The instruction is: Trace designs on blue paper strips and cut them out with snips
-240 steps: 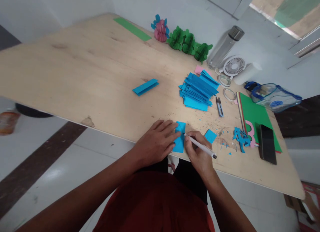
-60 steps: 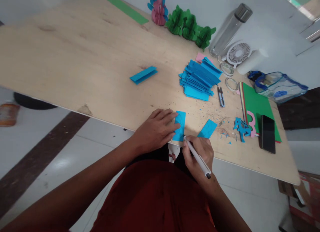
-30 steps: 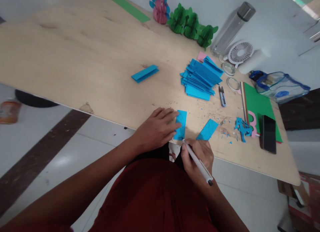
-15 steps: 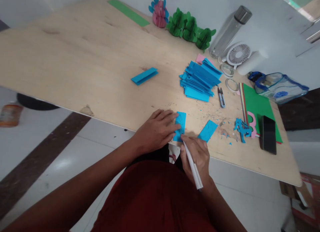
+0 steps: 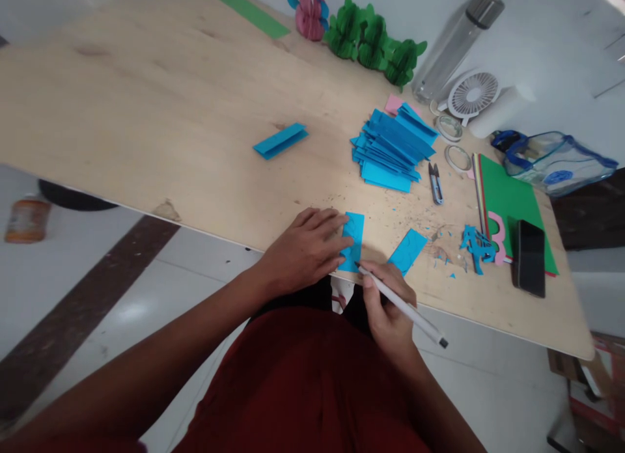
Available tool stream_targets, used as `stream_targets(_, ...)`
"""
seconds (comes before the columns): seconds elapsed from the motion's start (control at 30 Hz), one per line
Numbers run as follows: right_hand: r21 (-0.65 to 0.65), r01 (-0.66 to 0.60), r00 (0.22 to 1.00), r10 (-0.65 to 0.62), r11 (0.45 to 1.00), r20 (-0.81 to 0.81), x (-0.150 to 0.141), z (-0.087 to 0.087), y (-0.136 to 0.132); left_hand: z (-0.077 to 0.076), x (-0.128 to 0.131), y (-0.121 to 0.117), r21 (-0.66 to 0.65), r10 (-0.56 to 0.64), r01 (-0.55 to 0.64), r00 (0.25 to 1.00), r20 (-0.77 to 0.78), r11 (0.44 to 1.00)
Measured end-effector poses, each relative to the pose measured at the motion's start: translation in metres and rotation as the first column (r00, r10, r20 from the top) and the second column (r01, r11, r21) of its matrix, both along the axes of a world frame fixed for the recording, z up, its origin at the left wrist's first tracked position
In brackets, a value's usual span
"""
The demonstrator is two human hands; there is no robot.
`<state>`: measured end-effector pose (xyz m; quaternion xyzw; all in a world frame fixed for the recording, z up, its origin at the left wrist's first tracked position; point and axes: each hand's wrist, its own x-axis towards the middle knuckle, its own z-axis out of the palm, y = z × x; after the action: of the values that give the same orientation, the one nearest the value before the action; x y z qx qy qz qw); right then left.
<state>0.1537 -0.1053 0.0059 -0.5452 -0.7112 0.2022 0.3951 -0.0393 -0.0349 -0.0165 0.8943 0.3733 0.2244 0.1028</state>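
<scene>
My left hand (image 5: 312,248) lies flat at the table's front edge, its fingertips pressing the left side of a blue paper strip (image 5: 355,235). Faint drawn lines show on that strip. In my right hand (image 5: 390,300) is a white pen (image 5: 407,308), gripped between thumb and fingers. The pen's dark tip is at the strip's lower right edge; whether it touches the paper I cannot tell. A second blue strip (image 5: 409,250) with pen lines lies just beyond my right hand, its lower end partly hidden by the fingers.
A pile of folded blue papers (image 5: 390,144), thread snips (image 5: 435,183) and tape rolls (image 5: 458,158) lie beyond my hands. One folded blue strip (image 5: 280,140) sits apart. At right are cut blue pieces (image 5: 477,246), a phone (image 5: 530,258) and green paper (image 5: 508,192). A bottle (image 5: 456,46) stands behind.
My right hand has kept the pen near the strip's lower right edge, and the pen's rear end has swung to the right. The left hand stays on the strip. The view has shifted slightly.
</scene>
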Motion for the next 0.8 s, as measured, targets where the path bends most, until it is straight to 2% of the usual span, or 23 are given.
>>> stream_targets(0.13,-0.097,0.076,0.996,-0.08,0.992,-0.035,-0.003,-0.005,-0.002,0.001,0.0,0.0,-0.003,-0.006,0.006,1.0,-0.004,1.0)
stream_targets(0.5,-0.014,0.032,0.997,-0.031,0.999,0.071,-0.01,0.0,0.002,0.001,0.0,0.0,-0.019,-0.009,0.009,1.0,-0.015,1.0)
stream_targets(0.8,-0.042,0.008,0.997,-0.005,0.999,0.077,-0.01,0.0,0.002,-0.001,0.0,0.0,-0.018,-0.004,0.004,1.0,-0.003,1.0)
